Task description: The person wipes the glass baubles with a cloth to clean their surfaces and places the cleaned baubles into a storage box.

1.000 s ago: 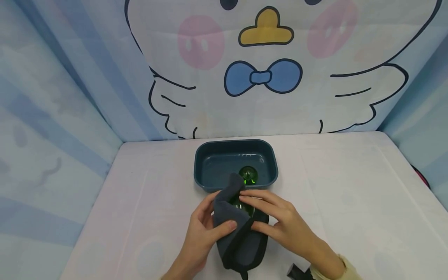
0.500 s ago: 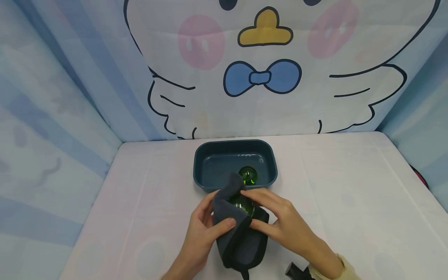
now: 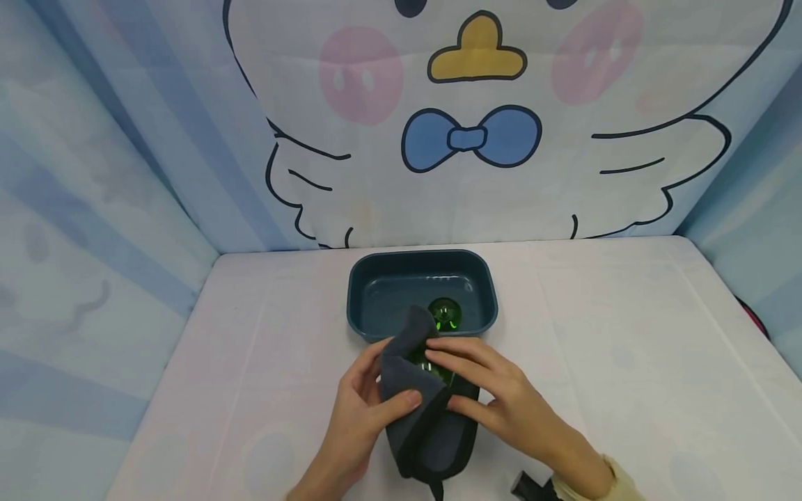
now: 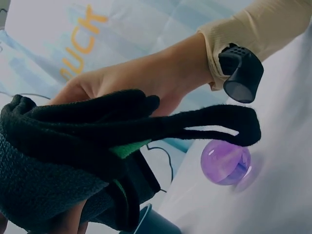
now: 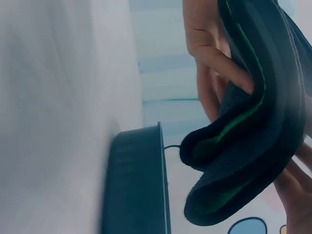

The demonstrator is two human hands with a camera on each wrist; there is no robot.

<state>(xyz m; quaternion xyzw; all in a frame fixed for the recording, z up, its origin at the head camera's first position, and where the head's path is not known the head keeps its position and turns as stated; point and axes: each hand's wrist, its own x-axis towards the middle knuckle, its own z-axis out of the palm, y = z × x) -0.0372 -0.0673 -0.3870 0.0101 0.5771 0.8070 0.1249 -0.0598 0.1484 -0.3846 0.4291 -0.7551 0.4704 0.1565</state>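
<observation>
A dark grey cloth (image 3: 432, 445) with black edging and a hanging loop is folded around a green glass ball (image 3: 443, 374), only part of which shows. My left hand (image 3: 357, 410) grips the cloth from the left, thumb on its near face. From the right, my right hand (image 3: 495, 383) holds the ball, fingertips on its far side and thumb by the cloth's edge. Green lining shows inside the folds of the cloth (image 5: 243, 112) in the right wrist view, where the ball is hidden. Another green glass ball (image 3: 445, 313) lies in the dark teal tray (image 3: 376, 299) just beyond.
A purple clear ball (image 4: 225, 163) sits on the white tabletop below the cloth in the left wrist view. A black wrist device (image 3: 532, 486) is strapped at my right sleeve. Printed curtains (image 3: 470, 202) enclose the table at the back and sides.
My right fingers shift slightly over the ball, covering more of it than half a second ago. The cloth and left hand move barely leftward; the tray and its ball stay put.
</observation>
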